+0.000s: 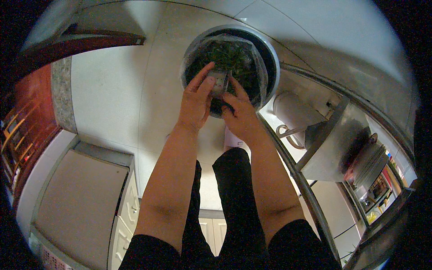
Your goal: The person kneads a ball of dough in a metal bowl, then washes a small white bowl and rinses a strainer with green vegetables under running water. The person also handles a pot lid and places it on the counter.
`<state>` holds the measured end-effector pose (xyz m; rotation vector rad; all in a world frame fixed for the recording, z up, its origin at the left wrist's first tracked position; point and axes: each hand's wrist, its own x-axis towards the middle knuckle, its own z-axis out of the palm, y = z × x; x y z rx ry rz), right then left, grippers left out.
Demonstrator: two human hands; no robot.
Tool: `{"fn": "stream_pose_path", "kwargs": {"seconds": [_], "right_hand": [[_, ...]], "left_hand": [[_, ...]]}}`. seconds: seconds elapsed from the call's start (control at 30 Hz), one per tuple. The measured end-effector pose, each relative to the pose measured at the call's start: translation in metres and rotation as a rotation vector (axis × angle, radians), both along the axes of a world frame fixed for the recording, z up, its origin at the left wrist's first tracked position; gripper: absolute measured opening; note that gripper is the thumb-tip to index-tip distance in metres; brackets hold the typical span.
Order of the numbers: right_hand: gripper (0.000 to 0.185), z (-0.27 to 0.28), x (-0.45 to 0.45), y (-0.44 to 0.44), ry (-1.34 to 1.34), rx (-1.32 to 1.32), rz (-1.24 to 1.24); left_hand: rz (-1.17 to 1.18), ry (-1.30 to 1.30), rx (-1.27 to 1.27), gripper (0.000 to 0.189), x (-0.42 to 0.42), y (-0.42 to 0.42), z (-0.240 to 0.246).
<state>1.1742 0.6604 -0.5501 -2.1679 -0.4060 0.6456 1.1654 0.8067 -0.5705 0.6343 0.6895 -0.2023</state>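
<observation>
Both my hands are over a round bin [277, 72] with a pale rim, lined with a clear plastic bag [261, 81]. Dark green leafy scraps [229, 50] lie inside the bag. Between my hands is a small, pale box-like piece [220, 81] with small holes or dots on its face; blur hides its exact kind. My left hand [197, 96] grips its left side with the thumb on its face. At its right edge, my right hand [239, 106] holds it with curved fingers. The lower part of the piece is partly hidden by my fingers.
A metal-framed shelf rack [300, 179] stands close on my right, holding a pale mug-like vessel [293, 111] and stacked plates [368, 165]. On the left are a counter [81, 202] with cabinet doors and a dark red wooden door [37, 98]. Pale floor tiles [108, 91] lie between.
</observation>
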Motion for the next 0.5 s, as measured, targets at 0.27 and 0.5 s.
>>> {"fn": "stream_pose_path", "kwargs": {"seconds": [0.27,0.5], "right_hand": [[0.055,0.008,0.005,0.0,-0.148,-0.37,-0.023],[0.051,0.008,0.004,0.0,-0.025,0.064,-0.204]], "left_hand": [[0.023,-0.016,0.196,0.038,-0.005,0.001,-0.005],[0.134,-0.047,-0.145,0.038,-0.006,0.01,0.0]]}}
